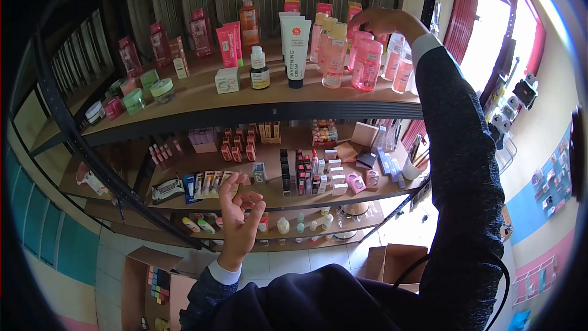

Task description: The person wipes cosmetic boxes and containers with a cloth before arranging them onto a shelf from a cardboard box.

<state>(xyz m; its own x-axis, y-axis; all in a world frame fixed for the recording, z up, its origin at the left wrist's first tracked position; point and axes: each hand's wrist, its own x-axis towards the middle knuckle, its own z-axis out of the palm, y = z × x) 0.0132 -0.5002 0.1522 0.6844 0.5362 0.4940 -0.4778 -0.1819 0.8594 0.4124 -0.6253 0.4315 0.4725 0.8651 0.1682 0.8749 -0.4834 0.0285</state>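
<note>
Wooden shelves (202, 95) in a metal rack carry cosmetics. Right hand (383, 21) reaches to the top shelf, its grip closing over the cap of a pink bottle (357, 46) among others. Left hand (240, 217) hovers released, empty, before the lower shelves.

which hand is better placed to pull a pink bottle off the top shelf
Right. The right hand is already up at the top shelf, touching the pink bottles. The left hand hangs open and empty lower down, by the lower shelves.
</note>
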